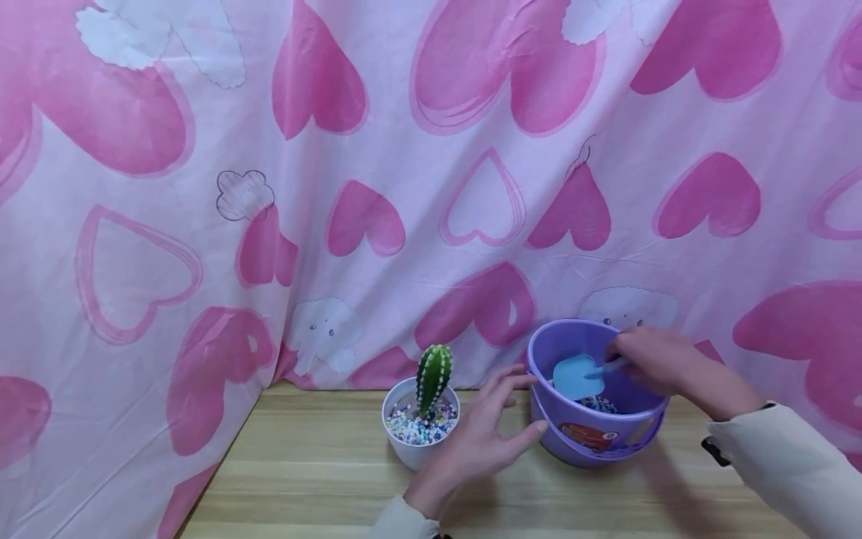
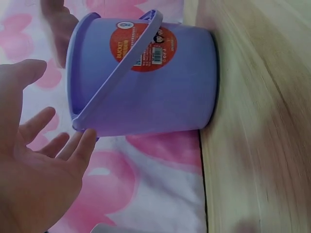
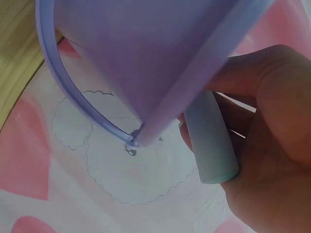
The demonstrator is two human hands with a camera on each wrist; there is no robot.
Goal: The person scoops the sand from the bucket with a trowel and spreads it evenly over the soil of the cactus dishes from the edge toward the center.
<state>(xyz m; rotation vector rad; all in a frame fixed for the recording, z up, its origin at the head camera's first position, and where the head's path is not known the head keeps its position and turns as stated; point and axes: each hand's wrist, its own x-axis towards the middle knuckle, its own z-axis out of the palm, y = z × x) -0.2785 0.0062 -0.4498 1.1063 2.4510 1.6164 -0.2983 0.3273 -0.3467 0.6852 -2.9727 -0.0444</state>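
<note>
Cactus [image 1: 434, 380] stands lower centre; just right, the left hand [image 1: 480, 436], fingers spread and holding nothing, is beside the bucket [image 1: 629, 425], contact hard to tell. Lower right, inside the bucket, the scoop [image 1: 576, 378] points leftward from the nearer right hand [image 1: 652, 361], fingers curled round its handle [image 3: 211, 145].

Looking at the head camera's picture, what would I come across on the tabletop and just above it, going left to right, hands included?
Potted cactus, left hand, purple bucket, right hand, right sleeve.
</note>
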